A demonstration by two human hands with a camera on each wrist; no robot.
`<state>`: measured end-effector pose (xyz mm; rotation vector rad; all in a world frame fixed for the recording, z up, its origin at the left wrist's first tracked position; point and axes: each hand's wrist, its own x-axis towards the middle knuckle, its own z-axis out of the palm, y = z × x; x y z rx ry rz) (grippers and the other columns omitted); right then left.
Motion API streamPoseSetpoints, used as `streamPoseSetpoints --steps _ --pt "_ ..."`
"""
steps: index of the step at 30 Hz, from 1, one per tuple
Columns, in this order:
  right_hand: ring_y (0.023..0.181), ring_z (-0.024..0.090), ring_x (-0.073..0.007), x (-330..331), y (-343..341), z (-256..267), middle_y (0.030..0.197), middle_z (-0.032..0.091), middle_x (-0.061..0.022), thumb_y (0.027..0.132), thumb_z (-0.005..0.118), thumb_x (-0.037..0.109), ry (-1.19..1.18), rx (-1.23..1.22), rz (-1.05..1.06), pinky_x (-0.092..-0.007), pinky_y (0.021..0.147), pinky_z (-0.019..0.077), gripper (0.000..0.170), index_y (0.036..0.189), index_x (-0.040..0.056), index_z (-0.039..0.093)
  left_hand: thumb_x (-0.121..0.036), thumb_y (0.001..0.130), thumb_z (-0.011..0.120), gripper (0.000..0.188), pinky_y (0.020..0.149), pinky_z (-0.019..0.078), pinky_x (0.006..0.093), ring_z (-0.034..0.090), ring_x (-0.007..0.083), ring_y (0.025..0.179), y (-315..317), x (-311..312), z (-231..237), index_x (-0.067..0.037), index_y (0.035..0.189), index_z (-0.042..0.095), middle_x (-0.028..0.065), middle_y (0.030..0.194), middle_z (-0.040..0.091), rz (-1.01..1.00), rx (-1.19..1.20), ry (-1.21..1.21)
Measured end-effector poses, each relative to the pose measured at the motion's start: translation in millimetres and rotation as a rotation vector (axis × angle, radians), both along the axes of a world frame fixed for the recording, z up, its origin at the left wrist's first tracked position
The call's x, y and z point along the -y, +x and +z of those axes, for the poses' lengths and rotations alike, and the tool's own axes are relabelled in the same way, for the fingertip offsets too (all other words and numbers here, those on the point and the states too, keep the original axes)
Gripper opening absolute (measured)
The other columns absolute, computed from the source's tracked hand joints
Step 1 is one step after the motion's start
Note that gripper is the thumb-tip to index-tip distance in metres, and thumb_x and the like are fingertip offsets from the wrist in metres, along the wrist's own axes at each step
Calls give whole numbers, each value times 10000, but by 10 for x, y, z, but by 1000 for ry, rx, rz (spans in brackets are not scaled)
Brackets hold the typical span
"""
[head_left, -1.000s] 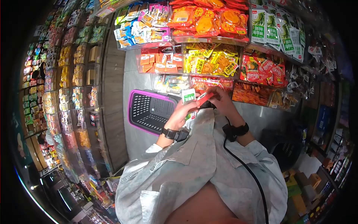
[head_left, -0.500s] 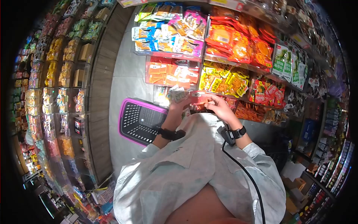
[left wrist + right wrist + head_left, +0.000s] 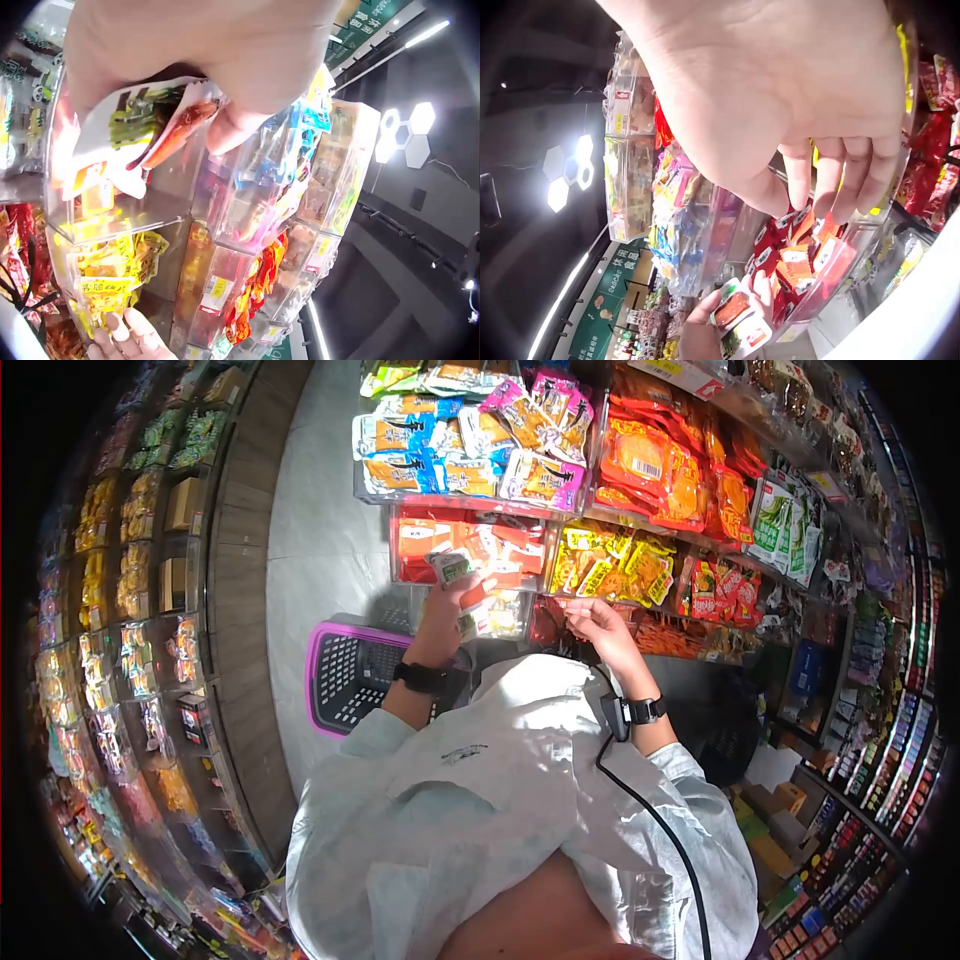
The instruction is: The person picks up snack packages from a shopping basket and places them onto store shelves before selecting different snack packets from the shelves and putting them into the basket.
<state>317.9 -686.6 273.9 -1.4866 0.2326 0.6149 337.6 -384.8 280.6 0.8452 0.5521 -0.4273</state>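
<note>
In the head view my left hand [image 3: 442,622] holds a white-and-green packet [image 3: 454,571] and a small red packet [image 3: 474,596] together, over the bin of red-orange packets [image 3: 425,538]. The left wrist view shows the green-printed packet [image 3: 124,120] beside the red one [image 3: 180,133], pinched between thumb and fingers. My right hand [image 3: 610,635] is apart from the left, near the bin of yellow packets [image 3: 605,565], with bent, relaxed fingers and nothing between them. From the right wrist, the same hand [image 3: 787,97] hangs over the red-orange packets [image 3: 795,262].
A dark basket with a purple rim [image 3: 316,660] stands on the grey floor at the left, partly behind my left forearm. Clear bins of blue, pink and orange snack bags [image 3: 640,455] rise in tiers ahead. Tall snack shelves [image 3: 135,560] line the left side. A black cable [image 3: 660,815] runs from my right wrist.
My right hand has let go of the red packet and the hands have moved apart. The left keeps both packets and has moved left. The head view has shifted, bringing the bins nearer.
</note>
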Motion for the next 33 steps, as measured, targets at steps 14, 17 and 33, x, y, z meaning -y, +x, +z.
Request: streamPoseSetpoints --steps 14,17,33 --pt "1020 637 -99 167 -190 319 1108 670 -29 975 690 75 131 135 155 -265 920 524 309 1264 16 599 -289 1074 546 451 1023 548 435 673 247 1136 -420 801 132 -35 1444 499 111 1289 654 -249 328 94" --pt "991 639 -95 317 -315 407 1101 667 -34 949 718 50 164 188 154 -262 894 533 351 1266 26 568 -318 1050 604 395 967 572 430 716 231 1018 -555 1102 249 -106 1382 583 73 1202 704 -249 -22 52" --pt "744 534 -66 1612 -1054 57 829 563 18 922 764 170 -1 137 86 -257 664 453 287 1124 61 591 -393 1057 578 427 786 657 383 722 196 926 -1378 2595 497 -63 1326 554 83 1107 695 -187 -139 86"
